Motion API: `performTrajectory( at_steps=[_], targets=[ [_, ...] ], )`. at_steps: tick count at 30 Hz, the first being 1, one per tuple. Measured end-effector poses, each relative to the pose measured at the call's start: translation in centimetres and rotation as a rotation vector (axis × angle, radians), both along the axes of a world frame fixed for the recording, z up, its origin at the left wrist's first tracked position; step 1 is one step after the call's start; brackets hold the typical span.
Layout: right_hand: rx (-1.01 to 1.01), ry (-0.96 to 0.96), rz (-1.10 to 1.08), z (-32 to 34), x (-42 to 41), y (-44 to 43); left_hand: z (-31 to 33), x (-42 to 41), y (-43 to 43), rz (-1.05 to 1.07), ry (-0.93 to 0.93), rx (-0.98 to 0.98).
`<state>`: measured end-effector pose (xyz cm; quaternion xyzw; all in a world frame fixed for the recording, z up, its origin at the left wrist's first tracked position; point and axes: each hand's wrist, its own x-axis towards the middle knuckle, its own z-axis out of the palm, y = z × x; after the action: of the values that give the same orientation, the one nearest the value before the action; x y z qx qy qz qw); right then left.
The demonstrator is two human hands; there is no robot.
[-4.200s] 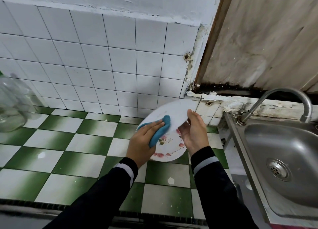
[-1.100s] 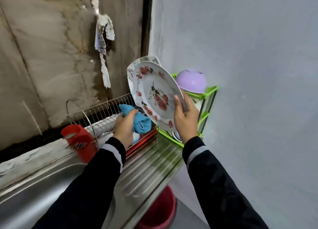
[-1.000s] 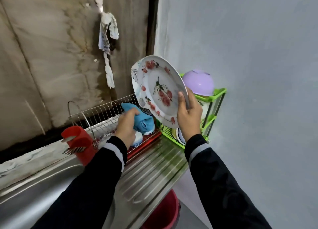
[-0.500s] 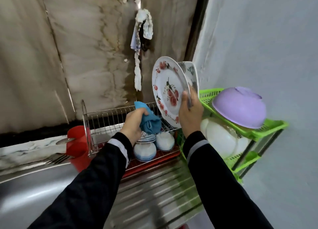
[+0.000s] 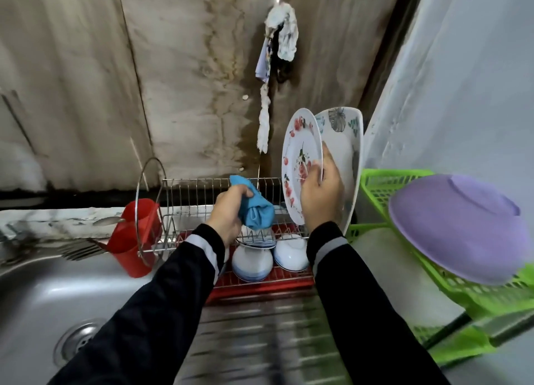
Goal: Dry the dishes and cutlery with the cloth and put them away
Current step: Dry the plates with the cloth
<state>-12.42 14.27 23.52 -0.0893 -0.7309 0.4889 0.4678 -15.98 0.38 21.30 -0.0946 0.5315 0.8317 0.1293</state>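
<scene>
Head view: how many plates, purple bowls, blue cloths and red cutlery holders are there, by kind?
Plates: 2 (rose plate, leaf plate)
Purple bowl: 1
Blue cloth: 1
Red cutlery holder: 1
Total: 5

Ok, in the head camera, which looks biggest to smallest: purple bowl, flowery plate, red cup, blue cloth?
1. Purple bowl, though it's nearest the camera.
2. Flowery plate and red cup: too alike to rank.
3. Blue cloth.

Leaf-print plate (image 5: 345, 141) half hidden behind floral plate (image 5: 300, 153) and right hand (image 5: 320, 195); draining board (image 5: 260, 341) motion-blurred; forks (image 5: 81, 250) by red holder (image 5: 130, 240) blurred.
</scene>
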Motion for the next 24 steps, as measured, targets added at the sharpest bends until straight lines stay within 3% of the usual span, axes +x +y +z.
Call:
performTrajectory(
  at_steps=[8, 14, 20, 24],
  targets=[
    [0.052, -0.072, -0.014, -2.0, 0.7, 0.9, -0.4, 0.3, 0.0, 0.031, -0.028, 0.024],
    [0.223, -0.041, -0.059, -1.6, 1.9, 0.9, 0.0, 1.6, 0.5, 0.022, -0.018, 0.031],
    [0.548, -0.046, -0.187, -2.0, 3.6, 0.0, -0.2, 3.5, -0.4, 0.001, 0.003, 0.035],
    [0.626, -0.023, -0.165, -3.0, 5.0, -1.0, 0.0, 5.1, -1.2, 0.008, 0.025, 0.057]
  ],
)
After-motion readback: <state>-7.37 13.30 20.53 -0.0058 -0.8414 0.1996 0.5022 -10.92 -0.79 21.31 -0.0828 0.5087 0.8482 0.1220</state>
